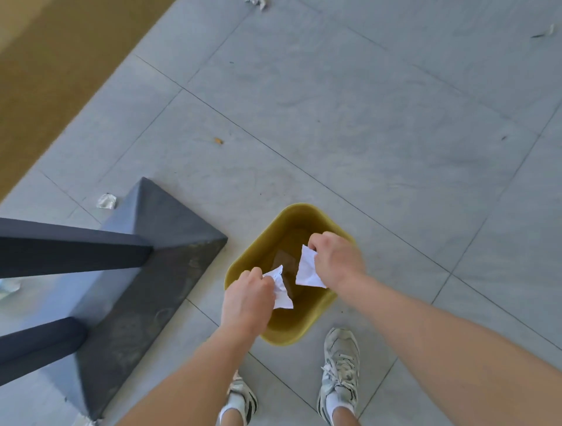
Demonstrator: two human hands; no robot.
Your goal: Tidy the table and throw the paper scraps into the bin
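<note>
Floor: grey stone tiles with thin dark joints fill most of the view; an ochre strip runs along the upper left edge.
Left hand: fingers pressed together, pinching a crumpled white paper scrap by its upper corner; the scrap hangs down over the open mouth of the bin.
Right hand: fingers closed in a pinch on a second white scrap at its top edge; this piece also hangs over the opening, apart from the left-hand scrap, with a gap between them.
Bin: olive-yellow, rounded-square, open-topped, standing on the tiles directly beneath both hands; its inside is dark and something flat and brownish lies at the bottom.
Forearms: both bare, reaching in from the bottom edge toward the bin.
Shoes: a pale laced right sneaker stands just beside the near rim of the bin; the left sneaker is partly hidden under the left forearm.
Table base: a dark grey pyramid-shaped foot sits just to the left of the bin, with dark bars crossing from the left edge.
Loose litter: one crumpled scrap lies on the tiles behind the grey foot, another at the top edge, well apart from the bin.
</note>
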